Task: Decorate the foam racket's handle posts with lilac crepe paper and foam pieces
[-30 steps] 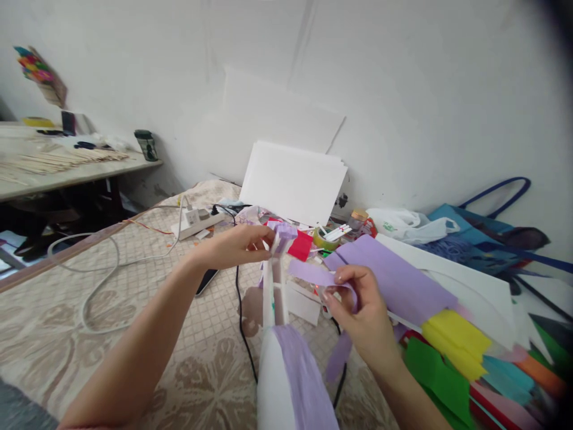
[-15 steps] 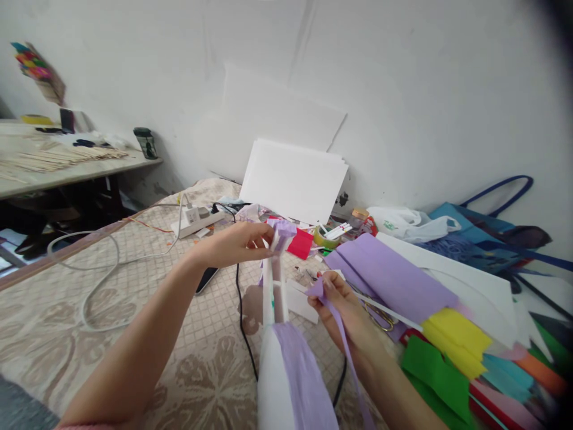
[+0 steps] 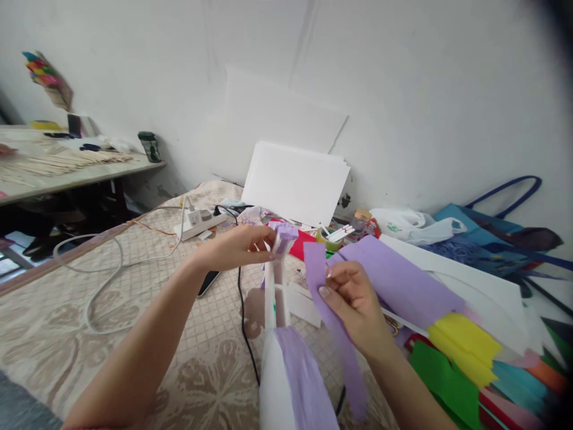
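My left hand (image 3: 237, 246) pinches the purple-wrapped top of a tall white foam piece (image 3: 278, 280) that stands upright in front of me. Its lower part (image 3: 295, 382) is covered in purple crepe paper. My right hand (image 3: 353, 304) holds a long purple crepe paper strip (image 3: 333, 325) just right of the foam piece; the strip rises above my fingers and hangs down below them. A folded stack of purple crepe paper (image 3: 394, 278) lies just behind my right hand.
Coloured paper sheets (image 3: 465, 352) in yellow, green, blue and red lie at the right. White boards (image 3: 295, 182) lean on the wall. A power strip (image 3: 199, 221) with white cable, a black cable (image 3: 244, 322), a phone (image 3: 208, 282), a tape roll (image 3: 324, 239), and a blue bag (image 3: 487, 230) surround me.
My right hand has lifted the purple strip upward and turned it flat beside the foam piece. My left hand has stayed on the top of the piece.
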Motion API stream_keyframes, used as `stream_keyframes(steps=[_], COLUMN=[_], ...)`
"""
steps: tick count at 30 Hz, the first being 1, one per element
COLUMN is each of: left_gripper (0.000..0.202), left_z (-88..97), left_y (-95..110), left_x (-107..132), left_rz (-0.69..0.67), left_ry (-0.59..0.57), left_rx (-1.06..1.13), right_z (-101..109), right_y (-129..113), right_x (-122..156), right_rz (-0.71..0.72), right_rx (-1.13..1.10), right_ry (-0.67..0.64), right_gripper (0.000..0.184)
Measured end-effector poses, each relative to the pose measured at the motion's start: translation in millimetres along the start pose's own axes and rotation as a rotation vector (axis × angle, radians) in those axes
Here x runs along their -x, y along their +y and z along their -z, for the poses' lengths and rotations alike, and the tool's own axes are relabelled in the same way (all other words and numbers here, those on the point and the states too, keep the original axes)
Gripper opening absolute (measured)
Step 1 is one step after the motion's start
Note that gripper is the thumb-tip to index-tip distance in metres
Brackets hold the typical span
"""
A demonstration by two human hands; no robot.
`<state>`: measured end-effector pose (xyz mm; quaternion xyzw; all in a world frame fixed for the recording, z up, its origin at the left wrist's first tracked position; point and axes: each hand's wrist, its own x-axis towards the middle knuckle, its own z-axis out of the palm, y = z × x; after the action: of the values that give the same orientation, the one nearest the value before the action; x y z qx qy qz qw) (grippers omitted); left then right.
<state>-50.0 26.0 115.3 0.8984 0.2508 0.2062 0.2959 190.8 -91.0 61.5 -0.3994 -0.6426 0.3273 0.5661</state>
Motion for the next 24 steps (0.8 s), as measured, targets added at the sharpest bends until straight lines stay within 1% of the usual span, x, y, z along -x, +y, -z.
stream_keyframes(steps=[3, 5, 7, 10, 13, 17, 20, 24], left_gripper=[0.028, 0.029, 0.029, 0.025, 0.024, 0.026, 0.023, 0.019], left_z=[0.2, -0.1, -0.6, -1.2, -1.3, -0.5, 0.5, 0.5], left_y=[1, 1, 1, 1, 0, 0, 2, 4], left_x=[0, 0, 0, 0, 0, 1, 2, 3], left_rz=[-0.009, -0.003, 0.004, 0.003, -0.016, 0.007, 0.011, 0.009], left_ry=[0.008, 0.009, 0.006, 0.016, 0.024, 0.022, 0.021, 0.015], left_rx=[-0.001, 0.001, -0.001, -0.014, -0.013, -0.022, 0.005, 0.073], right_z=[-3, -4, -4, -9, -18, -27, -28, -27], right_y=[4, 3, -1, -9, -9, 1, 6, 8], right_x=[0, -2, -4, -11, -16, -17, -17, -22], right_rz=[0.15, 0.212, 0.266, 0.328, 0.384, 0.478, 0.503, 0.44], right_rx=[-0.018, -0.037, -0.018, 0.146, 0.284, 0.322, 0.317, 0.285], right_ry=[0.075, 0.073, 0.007, -0.12, -0.165, -0.213, -0.246, -0.242], right_gripper=[0.007, 0.005, 0.012, 0.024, 0.031, 0.035, 0.036, 0.033])
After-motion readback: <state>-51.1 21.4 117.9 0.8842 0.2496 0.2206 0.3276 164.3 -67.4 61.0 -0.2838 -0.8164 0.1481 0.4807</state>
